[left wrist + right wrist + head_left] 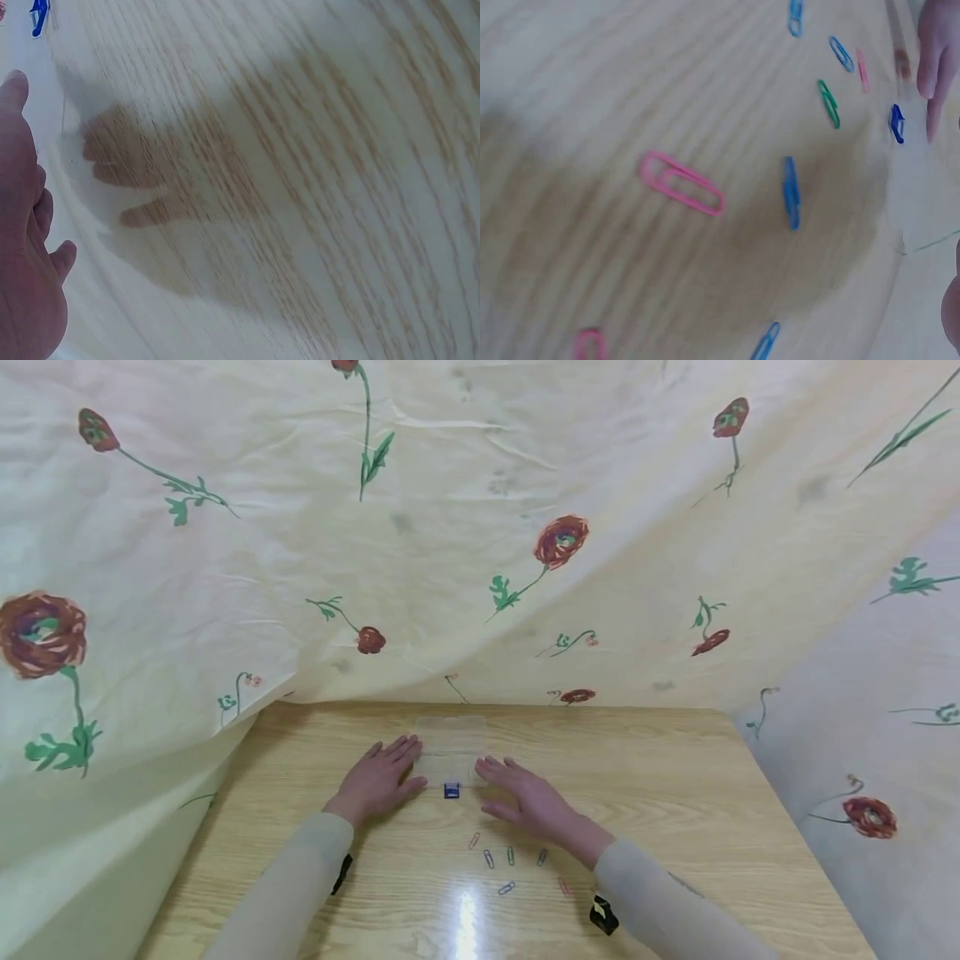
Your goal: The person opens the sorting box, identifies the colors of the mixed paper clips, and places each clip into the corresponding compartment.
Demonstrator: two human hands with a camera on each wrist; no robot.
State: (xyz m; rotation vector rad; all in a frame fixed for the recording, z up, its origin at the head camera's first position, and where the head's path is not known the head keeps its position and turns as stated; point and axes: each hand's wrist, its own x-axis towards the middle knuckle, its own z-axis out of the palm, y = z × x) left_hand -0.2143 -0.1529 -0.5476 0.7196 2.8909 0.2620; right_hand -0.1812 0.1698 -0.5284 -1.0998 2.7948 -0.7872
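Note:
A clear, flat plastic piece (450, 737) lies on the table near its far edge; its exact kind is hard to make out. At its near edge sits a small blue clip or clasp (452, 791), also in the right wrist view as a blue clasp (897, 124). My left hand (381, 779) lies along the plastic's left side, fingers extended. Opposite it, my right hand (528, 795) is at the right side with fingers straight. Neither hand grips anything. Whether the fingertips touch the plastic cannot be told. The left wrist view shows part of the left hand (26, 225).
Several loose paper clips lie nearer me: a green paper clip (511, 856), a pink paper clip (681, 184), a blue paper clip (791, 193) and others. A flowered cloth (450, 568) hangs behind and beside the wooden table (660, 760). Light glares on the table's front.

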